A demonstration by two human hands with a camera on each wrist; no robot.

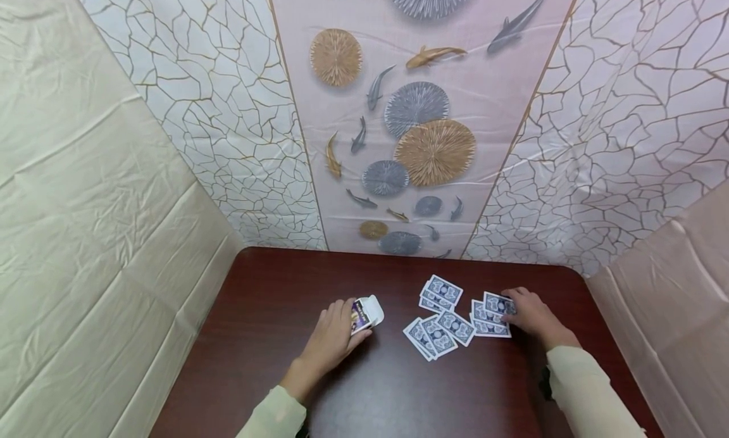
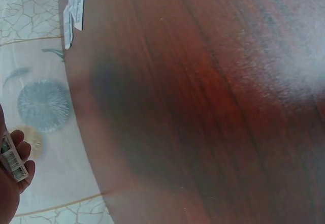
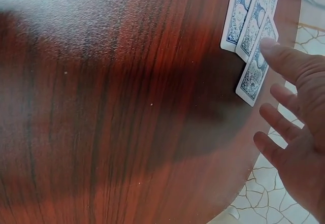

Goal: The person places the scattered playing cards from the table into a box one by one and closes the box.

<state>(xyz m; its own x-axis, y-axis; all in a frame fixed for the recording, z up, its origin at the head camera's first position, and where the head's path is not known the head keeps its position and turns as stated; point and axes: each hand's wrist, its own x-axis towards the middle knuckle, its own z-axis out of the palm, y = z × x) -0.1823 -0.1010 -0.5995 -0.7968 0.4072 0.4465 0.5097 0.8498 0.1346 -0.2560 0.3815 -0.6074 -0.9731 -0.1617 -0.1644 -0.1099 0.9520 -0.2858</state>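
Left hand (image 1: 333, 330): fingers are gripping the card box (image 1: 360, 318) (flap standing open).
Right hand (image 1: 532, 314): fingers are extending loosely by the right-hand cards (image 1: 486, 318), thumb overlapping one; contact is unclear.
Desk (image 1: 273, 299): far cards (image 1: 442, 292) and near cards (image 1: 437, 337) are lying face-down between both hands.

no text, brand or number is legible. the print on the small card box (image 1: 361, 317) is too small to read; the cards (image 1: 438, 335) show ornamental backs.
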